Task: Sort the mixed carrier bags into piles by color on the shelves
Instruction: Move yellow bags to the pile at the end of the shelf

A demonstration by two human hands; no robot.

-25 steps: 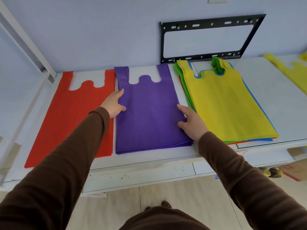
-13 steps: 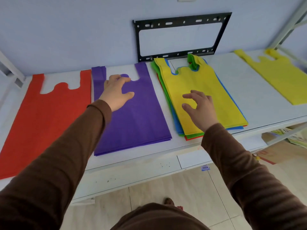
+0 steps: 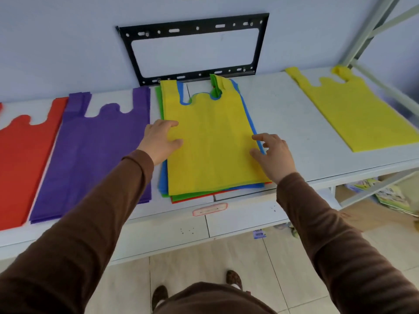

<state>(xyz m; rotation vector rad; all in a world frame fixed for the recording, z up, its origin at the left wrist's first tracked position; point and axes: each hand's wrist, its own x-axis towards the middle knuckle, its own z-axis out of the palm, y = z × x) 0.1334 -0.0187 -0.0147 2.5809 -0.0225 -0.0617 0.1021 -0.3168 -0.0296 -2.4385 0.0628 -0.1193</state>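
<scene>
The mixed stack of carrier bags (image 3: 210,143) lies flat in the middle of the white shelf (image 3: 281,114), a yellow bag on top with blue, green and red edges showing beneath it along the sides and the near end. The left hand (image 3: 159,141) rests on the stack's left edge, fingers loosely spread over the yellow bag and thumb pointing across it, holding nothing. The right hand (image 3: 273,152) is at the stack's right edge, fingers bent and parted over the blue border; whether the fingertips touch the fabric I cannot tell, and it grips nothing. Just left of the stack lies the purple pile (image 3: 95,150), handles toward the wall, and beyond it the red pile (image 3: 25,155), partly cut off by the frame. Well apart to the right, a separate yellow pile (image 3: 360,112) lies near the metal shelf upright (image 3: 367,35). A black metal bracket (image 3: 192,47) hangs on the wall behind the stack. Brown sleeves cover both arms.
</scene>
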